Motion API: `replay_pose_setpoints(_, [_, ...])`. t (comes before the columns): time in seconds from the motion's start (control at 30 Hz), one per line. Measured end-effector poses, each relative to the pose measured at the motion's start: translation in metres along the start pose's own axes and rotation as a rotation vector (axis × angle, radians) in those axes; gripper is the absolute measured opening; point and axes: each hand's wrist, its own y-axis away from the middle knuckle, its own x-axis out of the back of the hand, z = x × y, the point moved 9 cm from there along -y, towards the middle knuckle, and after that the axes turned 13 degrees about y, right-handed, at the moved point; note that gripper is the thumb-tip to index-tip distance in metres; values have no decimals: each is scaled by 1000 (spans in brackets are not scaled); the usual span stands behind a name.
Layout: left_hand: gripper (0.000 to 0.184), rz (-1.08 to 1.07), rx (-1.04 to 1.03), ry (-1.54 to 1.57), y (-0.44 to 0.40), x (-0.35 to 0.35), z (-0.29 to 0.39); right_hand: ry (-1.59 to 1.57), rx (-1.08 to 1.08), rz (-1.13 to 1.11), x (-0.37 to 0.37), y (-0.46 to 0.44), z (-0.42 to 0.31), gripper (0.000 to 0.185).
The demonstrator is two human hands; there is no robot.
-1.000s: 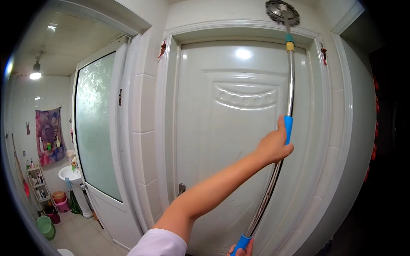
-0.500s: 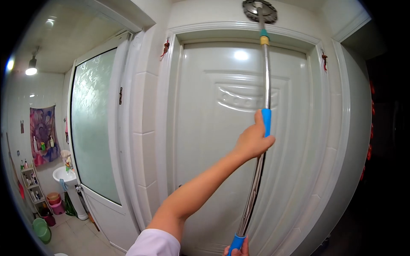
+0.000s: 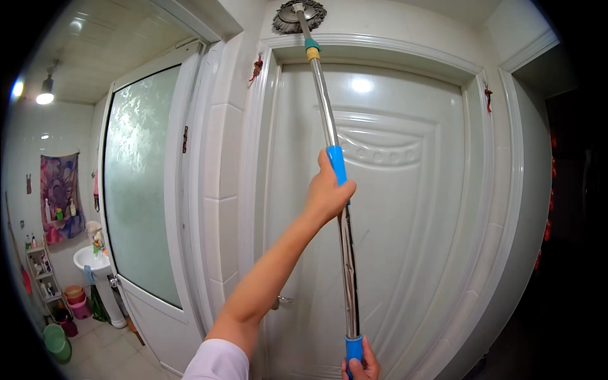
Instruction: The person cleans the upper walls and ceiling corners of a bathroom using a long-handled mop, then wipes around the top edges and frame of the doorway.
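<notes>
A long-handled mop [image 3: 350, 272] stretches up in front of a closed pale door [image 3: 405, 209]. Its round grey mop head [image 3: 299, 16] is against the wall above the top left part of the door frame [image 3: 380, 42]. My left hand [image 3: 329, 193] wraps round the upper blue grip of the metal pole, with the arm reaching up from below. Low in the view, my right hand [image 3: 362, 366] closes round the blue grip at the pole's bottom end; part of that hand is cut off by the frame edge.
To the left stands a frosted glass door [image 3: 142, 183], partly swung open. Beyond it are a white washbasin [image 3: 92, 258], a shelf rack [image 3: 44, 278] and a green basin [image 3: 57, 344]. Small red ornaments [image 3: 256, 67] hang beside the door frame. The right side is dark.
The mop head has slid left along the wall above the door frame. My left hand has gone left with the pole, which now leans left, while my right hand has shifted slightly right.
</notes>
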Motion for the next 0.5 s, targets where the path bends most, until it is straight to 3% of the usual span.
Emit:
replay_pose_setpoints(0.1, [77, 10, -101, -8, -5, 6, -13, 34, -27, -40, -4, -16, 21, 55])
replay_pose_setpoints(0.4, [71, 119, -67, -44, -46, 21, -9, 21, 75, -198, 12, -45, -42, 61])
replay_pose_setpoints(0.5, [64, 137, -89, -75, -62, 12, 0, 137, 227, -314, 21, -47, -66, 66])
